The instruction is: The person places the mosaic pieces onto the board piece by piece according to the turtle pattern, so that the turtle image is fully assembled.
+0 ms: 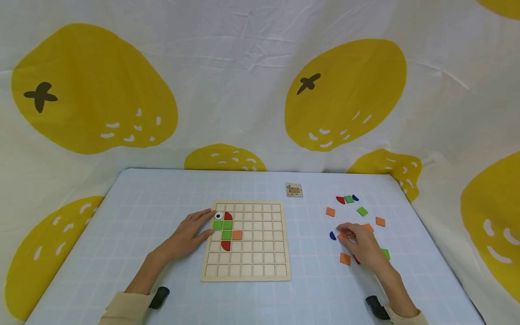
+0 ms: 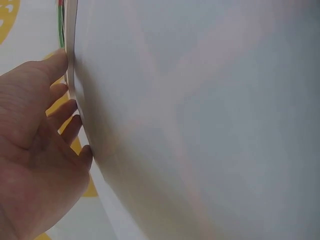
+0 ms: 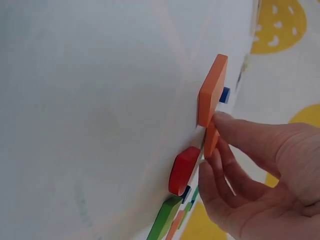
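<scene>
A wooden grid board (image 1: 266, 259) lies on the table with several tiles in its upper left cells. Among them are a round eye tile (image 1: 218, 215), green squares (image 1: 226, 234), red quarter-round tiles (image 1: 225, 245) and one orange square (image 1: 237, 235). My left hand (image 1: 190, 234) rests against the board's left edge, its fingers loosely extended; the left wrist view shows the hand (image 2: 45, 130) touching the board's side. Over the loose tiles, my right hand (image 1: 363, 246) pinches an orange square tile (image 3: 211, 139) between thumb and fingers, low at the table surface.
Around the right hand lie loose tiles: orange squares (image 1: 345, 259), a green square (image 1: 362, 211), a blue half-round (image 1: 332, 235) and a red quarter-round (image 3: 184, 171). A small patterned card (image 1: 294, 190) lies beyond the board. A cloth with yellow fruit shapes hangs behind the table.
</scene>
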`<action>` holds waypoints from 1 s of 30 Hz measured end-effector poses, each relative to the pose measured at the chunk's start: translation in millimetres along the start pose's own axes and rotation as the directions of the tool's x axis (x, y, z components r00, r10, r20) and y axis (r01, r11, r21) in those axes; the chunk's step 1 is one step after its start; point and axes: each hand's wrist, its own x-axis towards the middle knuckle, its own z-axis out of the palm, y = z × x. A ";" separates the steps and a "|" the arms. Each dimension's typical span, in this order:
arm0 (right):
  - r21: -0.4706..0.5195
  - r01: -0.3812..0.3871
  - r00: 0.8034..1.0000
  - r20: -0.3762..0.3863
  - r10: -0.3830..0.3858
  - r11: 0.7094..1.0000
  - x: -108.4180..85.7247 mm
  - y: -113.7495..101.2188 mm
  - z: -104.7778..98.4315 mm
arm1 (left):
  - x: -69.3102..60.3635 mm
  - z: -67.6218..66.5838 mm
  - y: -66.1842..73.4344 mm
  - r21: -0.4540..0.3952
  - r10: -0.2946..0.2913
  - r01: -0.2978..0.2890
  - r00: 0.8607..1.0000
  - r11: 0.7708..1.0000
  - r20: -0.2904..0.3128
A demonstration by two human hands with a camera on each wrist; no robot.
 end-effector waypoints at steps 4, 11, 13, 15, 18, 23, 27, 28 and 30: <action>-0.006 0.025 0.999 -0.031 -0.025 1.000 0.9 -1.6 -1.0 | -0.1 0.5 -0.2 0.005 -0.001 0.001 1.000 1.000 -0.001; 0.007 0.051 0.996 -0.074 -0.050 0.999 5.8 -6.1 -4.1 | -0.9 0.0 0.4 0.000 -0.004 0.004 1.000 1.000 -0.002; 0.012 0.042 0.996 -0.083 -0.041 0.999 6.6 -8.5 -4.0 | -1.2 -0.6 1.2 -0.001 -0.003 0.003 1.000 1.000 -0.003; 0.022 0.034 0.996 -0.089 -0.032 0.999 7.8 -11.4 -3.1 | -1.4 -1.4 2.4 -0.005 -0.005 0.005 1.000 1.000 -0.002; 0.039 0.027 0.995 -0.092 -0.023 0.999 10.0 -16.8 -0.2 | -2.0 -1.7 2.7 -0.004 -0.003 0.003 1.000 1.000 -0.006; 0.063 0.014 0.995 -0.095 -0.008 0.998 14.5 -26.4 7.1 | -1.5 -0.8 0.8 -0.010 -0.010 0.010 1.000 1.000 0.003; 0.070 0.024 0.995 -0.102 -0.017 0.997 18.6 -32.7 14.5 | -1.2 -1.1 0.2 -0.019 -0.007 0.007 1.000 1.000 0.006; 0.072 0.034 0.994 -0.107 -0.026 0.997 19.7 -34.5 16.4 | -1.2 -1.1 0.1 -0.021 -0.004 0.004 1.000 1.000 0.004; 0.081 0.062 0.992 -0.119 -0.052 0.995 21.6 -38.2 19.9 | -1.2 -1.1 0.1 -0.023 -0.001 0.001 1.000 1.000 -0.002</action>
